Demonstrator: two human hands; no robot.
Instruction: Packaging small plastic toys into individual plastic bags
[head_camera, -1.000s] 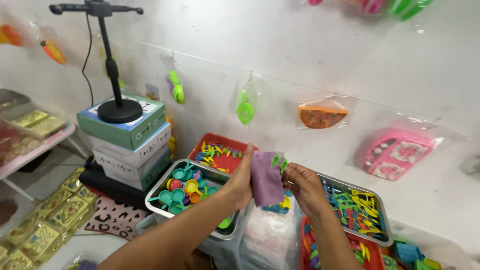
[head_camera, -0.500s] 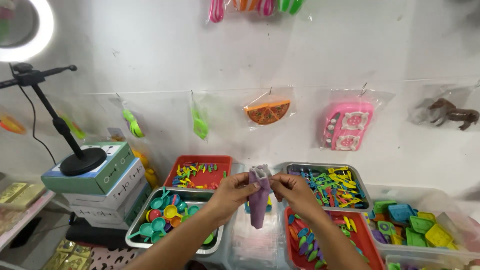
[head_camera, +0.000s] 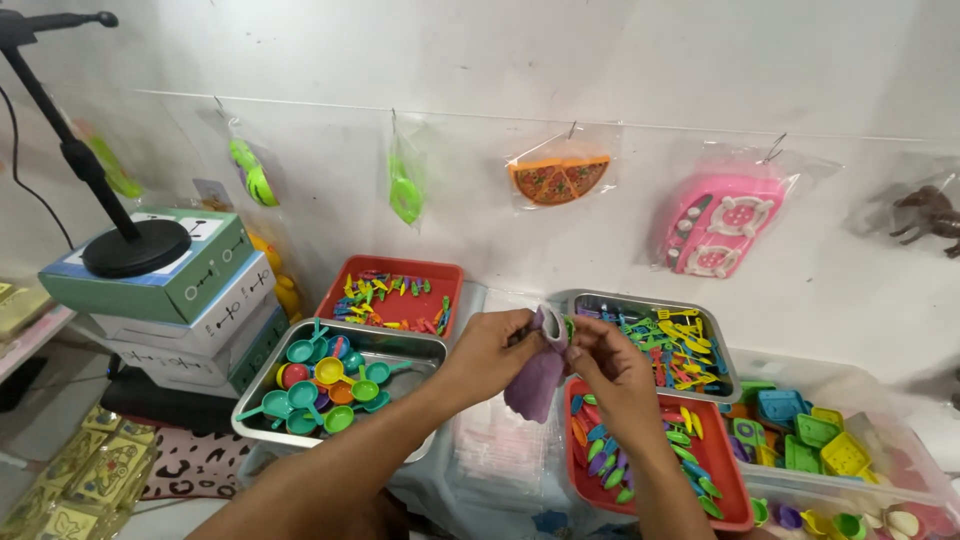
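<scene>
Both hands pinch the top of a purple pouch (head_camera: 535, 385) hanging above the red tray (head_camera: 735, 515): left hand (head_camera: 490, 355) at 9 o'clock, right hand (head_camera: 610, 370) at 3, fingers closed on it. Best to keep both grips firm and the opening level

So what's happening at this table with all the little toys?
A person's left hand and right hand together hold a small purple pouch at its top, above trays of tiny plastic toys. A metal tray of toy pans sits on the left and a red tray of toy spoons on the right. Bagged toys hang on the wall behind.
</scene>
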